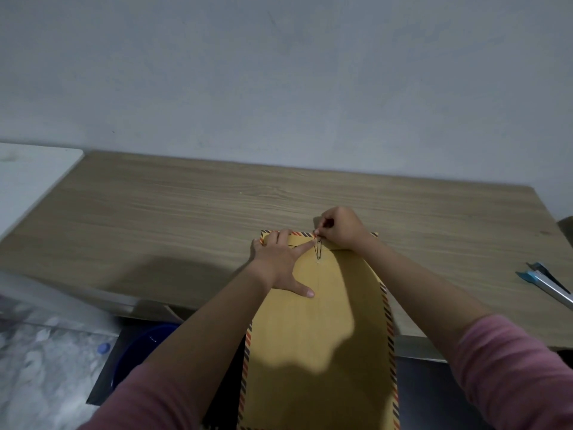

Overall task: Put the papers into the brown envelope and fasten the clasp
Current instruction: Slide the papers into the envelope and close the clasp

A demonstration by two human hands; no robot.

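Observation:
The brown envelope (319, 330), edged with red and dark stripes, lies lengthwise over the near edge of the wooden table (186, 212), its lower half hanging off toward me. Its flap is folded down at the far end. A thin metal clasp (318, 250) sits at the middle of the flap edge. My left hand (283, 263) lies flat on the envelope, the index fingertip pressing beside the clasp. My right hand (339, 226) is curled at the flap's top edge, its fingertips pinched just above the clasp. No papers are visible.
A blue-and-silver tool (548, 282) lies at the table's right edge. A white surface (28, 175) adjoins the table on the left. Below the table on the left stand a blue tub (145, 346) and clear plastic (46, 352). A grey wall runs behind.

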